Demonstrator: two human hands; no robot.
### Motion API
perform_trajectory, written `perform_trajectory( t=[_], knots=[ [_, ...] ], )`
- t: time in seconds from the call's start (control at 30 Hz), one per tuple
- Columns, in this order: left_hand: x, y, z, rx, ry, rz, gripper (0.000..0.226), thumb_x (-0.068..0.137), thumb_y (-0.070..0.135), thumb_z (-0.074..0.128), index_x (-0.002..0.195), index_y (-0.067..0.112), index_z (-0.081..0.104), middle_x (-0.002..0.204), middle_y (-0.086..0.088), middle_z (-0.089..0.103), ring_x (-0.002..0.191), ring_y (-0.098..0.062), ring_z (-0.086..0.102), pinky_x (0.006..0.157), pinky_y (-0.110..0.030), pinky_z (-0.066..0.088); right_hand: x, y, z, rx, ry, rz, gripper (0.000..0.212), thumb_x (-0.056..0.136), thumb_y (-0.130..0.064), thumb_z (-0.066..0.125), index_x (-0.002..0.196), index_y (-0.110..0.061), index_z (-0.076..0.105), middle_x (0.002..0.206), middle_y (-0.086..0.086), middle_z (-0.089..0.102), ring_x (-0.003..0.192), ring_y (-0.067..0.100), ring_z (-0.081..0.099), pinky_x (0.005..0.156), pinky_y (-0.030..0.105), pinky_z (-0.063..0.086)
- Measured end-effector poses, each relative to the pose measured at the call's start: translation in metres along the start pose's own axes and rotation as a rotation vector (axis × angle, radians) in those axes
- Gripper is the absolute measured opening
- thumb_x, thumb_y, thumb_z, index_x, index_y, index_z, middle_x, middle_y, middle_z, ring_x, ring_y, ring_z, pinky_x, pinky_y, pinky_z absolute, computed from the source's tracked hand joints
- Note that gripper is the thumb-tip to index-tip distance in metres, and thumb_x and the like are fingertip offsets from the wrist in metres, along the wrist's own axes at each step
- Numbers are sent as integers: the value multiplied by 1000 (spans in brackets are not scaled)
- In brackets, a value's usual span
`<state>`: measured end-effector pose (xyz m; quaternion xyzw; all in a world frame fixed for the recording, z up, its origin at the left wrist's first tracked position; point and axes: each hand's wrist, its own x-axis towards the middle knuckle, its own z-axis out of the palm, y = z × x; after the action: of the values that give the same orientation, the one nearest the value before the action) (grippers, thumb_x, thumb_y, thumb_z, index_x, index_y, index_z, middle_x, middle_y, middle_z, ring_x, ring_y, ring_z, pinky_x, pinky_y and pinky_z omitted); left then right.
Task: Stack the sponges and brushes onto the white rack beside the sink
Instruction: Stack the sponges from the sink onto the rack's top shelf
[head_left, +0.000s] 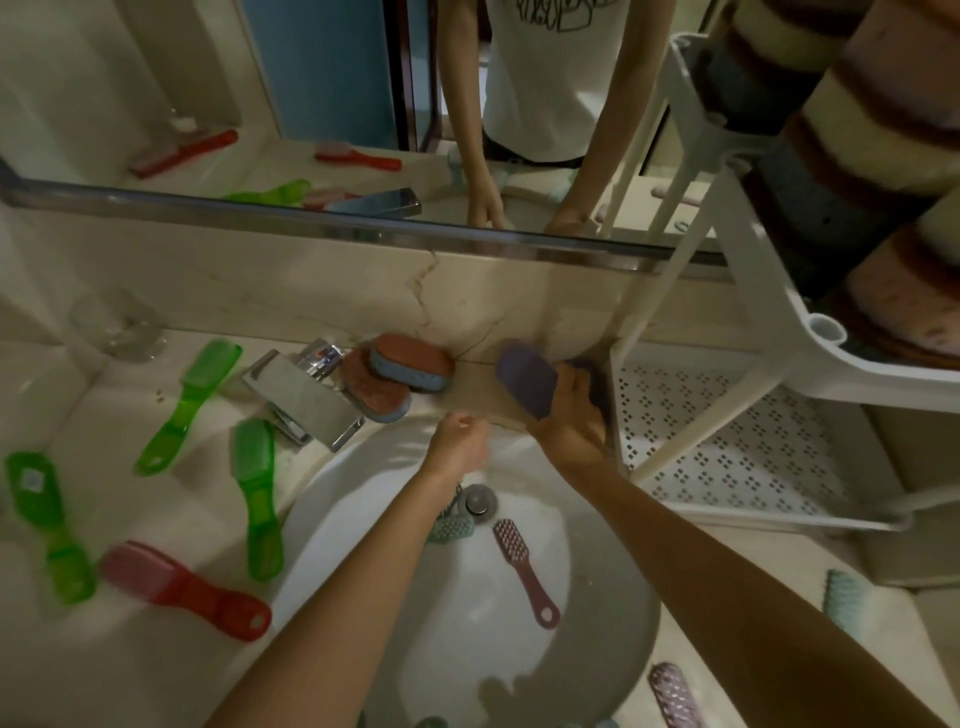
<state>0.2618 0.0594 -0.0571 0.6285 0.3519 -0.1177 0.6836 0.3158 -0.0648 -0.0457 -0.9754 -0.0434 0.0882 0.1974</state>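
Green brushes are lying at 9 o'clock of the sink. The left hand is hovering loosely curled, holding nothing. The right hand is gripping a purple sponge, the white rack standing at its 3 o'clock.

Rack right of sink

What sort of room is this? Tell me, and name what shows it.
Most likely a home bathroom: a white basin with a chrome tap, and a wall mirror above the stone counter.
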Motion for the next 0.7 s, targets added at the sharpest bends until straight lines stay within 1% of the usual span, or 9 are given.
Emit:
perform_trajectory(
  t=[0.07,0.13,0.2,0.37,0.4,0.47,0.57,0.63,0.7],
  knots=[
    [2,9,3,-128,-37,-66,50,95,36,49,135,10,39,128,-16,51,107,-29,58,72,-30,48,-13,1,2,27,43,-241,67,76,-12,67,136,-7,37,138,17,42,102,38,61,77,38,52],
    [4,18,6,-270,-50,-126,60,92,46,49,141,15,35,142,-12,44,125,-31,49,84,-38,46,-21,3,6,-8,67,-442,71,61,-4,75,127,-2,50,125,22,56,85,34,68,63,31,56],
    [8,20,6,-356,-5,-155,62,88,51,53,139,18,40,143,-9,44,126,-32,48,84,-41,45,-24,4,5,-5,60,-493,72,53,-4,77,122,-2,56,116,20,63,78,32,70,58,31,56],
    [12,13,4,-482,116,-162,61,83,37,64,136,16,41,133,-8,55,113,-26,57,70,-36,49,-36,5,1,130,-34,-648,63,68,5,65,128,-6,49,127,15,57,99,29,65,79,28,53],
    [15,10,2,-505,145,-168,62,83,34,64,137,15,39,132,-7,54,113,-25,56,71,-36,49,-39,5,0,159,-64,-590,58,74,4,60,129,-5,48,129,15,55,102,30,63,83,30,52],
    [15,7,-2,-533,177,-161,66,83,31,64,140,15,33,131,-6,50,116,-25,52,83,-38,47,-38,7,3,123,-56,-314,47,87,-5,51,133,-5,44,132,17,51,104,31,61,88,36,52],
    [16,-2,-7,-507,214,-165,79,79,33,66,144,16,24,141,-7,42,124,-27,47,97,-41,43,-25,6,7,-87,-51,40,57,94,-21,43,144,-3,20,148,23,23,123,41,47,99,48,44],
    [16,-8,-9,-531,209,-173,83,77,34,66,145,14,22,140,-8,43,124,-29,48,95,-42,44,-14,4,9,-128,-170,167,68,96,-26,43,147,-2,4,154,27,4,137,46,26,110,53,30],
    [17,-13,-11,-520,171,-182,90,70,38,66,144,11,25,140,-13,45,123,-32,50,89,-41,46,-5,5,12,-109,-209,251,72,96,-26,44,148,-2,0,153,29,0,140,47,16,114,54,24]
  ],
)
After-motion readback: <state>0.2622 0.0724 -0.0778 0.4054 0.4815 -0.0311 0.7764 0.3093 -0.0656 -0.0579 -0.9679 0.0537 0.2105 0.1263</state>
